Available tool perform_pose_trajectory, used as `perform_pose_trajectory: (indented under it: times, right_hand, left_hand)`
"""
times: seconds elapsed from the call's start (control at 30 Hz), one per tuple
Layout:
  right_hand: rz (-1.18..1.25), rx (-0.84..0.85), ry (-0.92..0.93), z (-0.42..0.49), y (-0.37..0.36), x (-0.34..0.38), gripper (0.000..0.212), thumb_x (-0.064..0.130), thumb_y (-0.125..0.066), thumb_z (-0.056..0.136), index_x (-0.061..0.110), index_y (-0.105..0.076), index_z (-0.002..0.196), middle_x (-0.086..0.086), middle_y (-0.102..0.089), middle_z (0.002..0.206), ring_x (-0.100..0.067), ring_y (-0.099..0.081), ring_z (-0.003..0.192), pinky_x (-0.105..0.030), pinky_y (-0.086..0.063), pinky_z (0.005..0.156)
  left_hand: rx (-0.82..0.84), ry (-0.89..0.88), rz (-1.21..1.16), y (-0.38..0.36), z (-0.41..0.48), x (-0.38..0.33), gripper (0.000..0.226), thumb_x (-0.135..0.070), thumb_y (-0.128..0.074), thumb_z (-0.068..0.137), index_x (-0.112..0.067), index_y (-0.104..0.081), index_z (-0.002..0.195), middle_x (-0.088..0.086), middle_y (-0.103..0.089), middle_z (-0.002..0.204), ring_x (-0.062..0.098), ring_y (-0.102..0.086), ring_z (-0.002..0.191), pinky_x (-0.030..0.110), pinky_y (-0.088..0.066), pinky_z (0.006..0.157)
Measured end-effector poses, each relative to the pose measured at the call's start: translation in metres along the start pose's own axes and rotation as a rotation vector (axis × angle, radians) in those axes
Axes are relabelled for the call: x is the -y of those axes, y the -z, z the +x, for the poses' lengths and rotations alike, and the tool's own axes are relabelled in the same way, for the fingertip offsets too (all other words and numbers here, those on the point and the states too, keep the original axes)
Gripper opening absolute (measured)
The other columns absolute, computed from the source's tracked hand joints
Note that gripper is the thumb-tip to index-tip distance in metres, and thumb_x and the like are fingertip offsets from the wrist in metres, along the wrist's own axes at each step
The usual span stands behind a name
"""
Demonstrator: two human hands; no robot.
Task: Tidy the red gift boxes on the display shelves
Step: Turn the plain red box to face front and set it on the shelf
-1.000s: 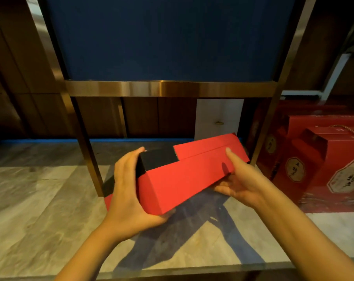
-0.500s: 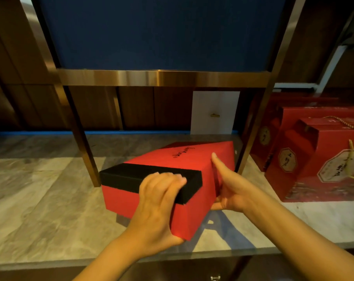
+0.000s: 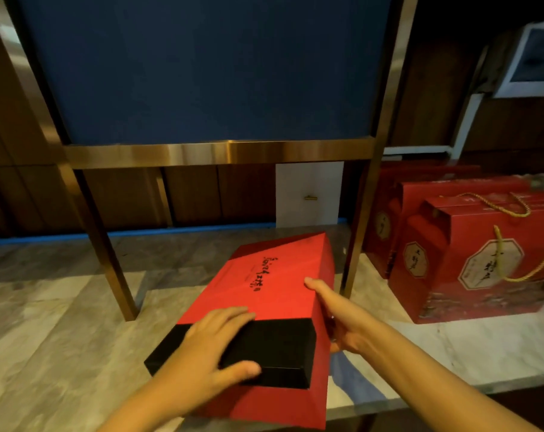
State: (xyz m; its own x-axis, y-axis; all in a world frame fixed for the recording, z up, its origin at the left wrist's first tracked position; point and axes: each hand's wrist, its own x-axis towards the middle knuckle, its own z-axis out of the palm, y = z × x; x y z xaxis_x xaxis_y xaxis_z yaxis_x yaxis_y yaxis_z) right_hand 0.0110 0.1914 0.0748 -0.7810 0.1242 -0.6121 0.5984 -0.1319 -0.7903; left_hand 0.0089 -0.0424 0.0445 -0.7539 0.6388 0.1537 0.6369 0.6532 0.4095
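A flat red gift box (image 3: pixel 273 285) with a black band at its near end and black script on its lid lies lengthwise on the marble shelf (image 3: pixel 55 332), its near end close to the front edge. My left hand (image 3: pixel 214 347) rests palm down on the black band, thumb over the near edge. My right hand (image 3: pixel 336 313) presses against the box's right side, fingers along the red edge. Both hands hold the box.
Brass frame posts (image 3: pixel 108 263) (image 3: pixel 361 232) stand on the shelf to the left and right of the box, under a blue panel (image 3: pixel 202 67). Several red carry boxes (image 3: pixel 470 257) with gold rope handles stand to the right. A white cabinet door (image 3: pixel 308 194) is behind.
The box has been turned from lying across, on its edge, to lying flat with its lid up and pointing away from me. My left hand moved onto the black band.
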Motion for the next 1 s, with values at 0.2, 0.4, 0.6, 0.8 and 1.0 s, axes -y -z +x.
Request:
perform_pose_trajectory:
  times: [0.2, 0.4, 0.6, 0.8, 1.0]
  right_hand:
    - [0.032, 0.013, 0.035, 0.0, -0.012, 0.012, 0.038, 0.054, -0.063, 0.076, 0.019, -0.059, 0.092, -0.01, -0.066, 0.084, -0.024, -0.063, 0.074, -0.036, -0.05, 0.058]
    - [-0.097, 0.002, 0.253, -0.012, -0.009, 0.03, 0.035, 0.04, -0.068, 0.079, 0.017, -0.053, 0.101, 0.001, -0.059, 0.076, -0.012, -0.056, 0.065, -0.024, -0.04, 0.048]
    - [-0.38, 0.047, 0.415, -0.018, -0.013, 0.057, 0.017, 0.03, -0.074, 0.074, 0.023, -0.061, 0.082, 0.003, -0.066, 0.076, -0.011, -0.063, 0.065, -0.02, -0.05, 0.054]
    - [-0.77, 0.042, 0.571, -0.019, -0.033, 0.086, 0.03, 0.035, -0.078, 0.066, 0.026, -0.065, 0.091, 0.002, -0.071, 0.087, -0.012, -0.068, 0.073, -0.022, -0.056, 0.063]
    - [-1.059, 0.126, 0.686, -0.011, -0.042, 0.095, 0.07, 0.042, -0.075, 0.07, 0.026, -0.048, 0.133, 0.002, -0.063, 0.12, -0.016, -0.064, 0.1, -0.031, -0.053, 0.087]
  left_hand:
    - [0.043, 0.315, -0.439, 0.032, 0.014, 0.04, 0.084, -0.099, -0.032, 0.04, -0.07, -0.04, 0.118, -0.042, -0.035, 0.129, -0.023, -0.033, 0.12, 0.009, -0.021, 0.107]
    - [-0.125, 0.768, -1.094, 0.01, 0.024, 0.077, 0.037, -0.022, -0.055, 0.091, -0.006, -0.059, 0.125, 0.0, -0.076, 0.085, 0.014, -0.072, 0.076, 0.026, -0.056, 0.071]
    - [-0.105, 0.846, -1.326, -0.024, 0.02, 0.062, 0.026, -0.023, -0.057, 0.089, -0.004, -0.064, 0.106, 0.007, -0.074, 0.076, 0.022, -0.065, 0.08, 0.032, -0.055, 0.067]
    - [-0.257, 0.833, -1.582, -0.036, 0.006, 0.071, 0.056, -0.021, -0.073, 0.069, -0.002, -0.058, 0.119, 0.008, -0.07, 0.08, 0.019, -0.069, 0.063, 0.032, -0.059, 0.055]
    - [-0.583, 0.673, -0.94, 0.021, 0.013, 0.092, 0.104, -0.039, -0.072, 0.071, -0.023, -0.01, 0.153, 0.008, -0.033, 0.154, 0.014, -0.042, 0.135, 0.032, -0.039, 0.105]
